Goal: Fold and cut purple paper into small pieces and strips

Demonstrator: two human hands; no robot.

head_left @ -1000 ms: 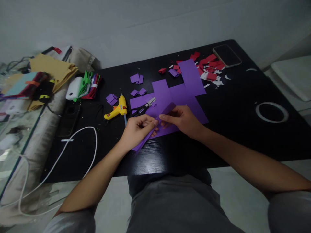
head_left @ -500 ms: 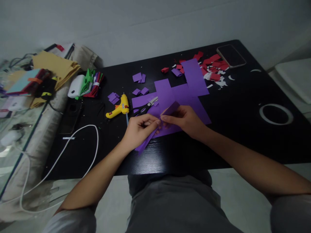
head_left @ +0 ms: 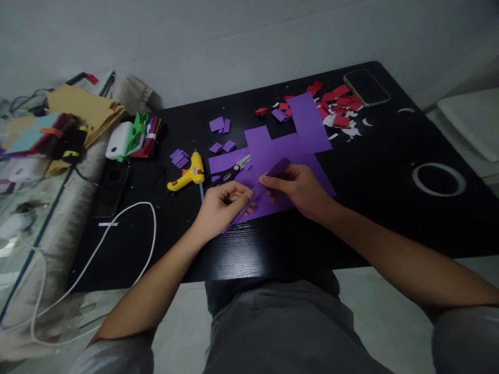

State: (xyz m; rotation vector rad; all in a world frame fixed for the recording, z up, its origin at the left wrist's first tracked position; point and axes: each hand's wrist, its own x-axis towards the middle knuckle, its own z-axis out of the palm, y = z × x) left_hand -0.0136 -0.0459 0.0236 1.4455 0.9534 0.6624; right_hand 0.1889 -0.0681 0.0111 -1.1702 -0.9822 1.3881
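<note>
Between my hands is a narrow folded strip of purple paper (head_left: 279, 167), tilted up toward the right. My left hand (head_left: 226, 205) pinches its lower left part between thumb and fingers. Its upper right part is pinched by my right hand (head_left: 300, 188), which hides some of it. Beneath both hands lie larger sheets of purple paper (head_left: 319, 179), overlapping on the black table. Scissors (head_left: 233, 170) with black handles rest on the purple paper just beyond my left hand. A yellow glue gun (head_left: 191, 174) lies to their left, with a glue stick poking out of it.
Small purple paper pieces (head_left: 220, 124) sit in groups toward the back. Red and white scraps (head_left: 341, 106) are heaped near a phone (head_left: 366, 87) at the back right. A ring of tape (head_left: 438, 179) lies on the right, a white cable (head_left: 155, 228) on the left.
The strip between my hands now lies in a straighter slanting line. My hands have spread slightly apart, the right one moving a little up. The whole view has shifted slightly.
</note>
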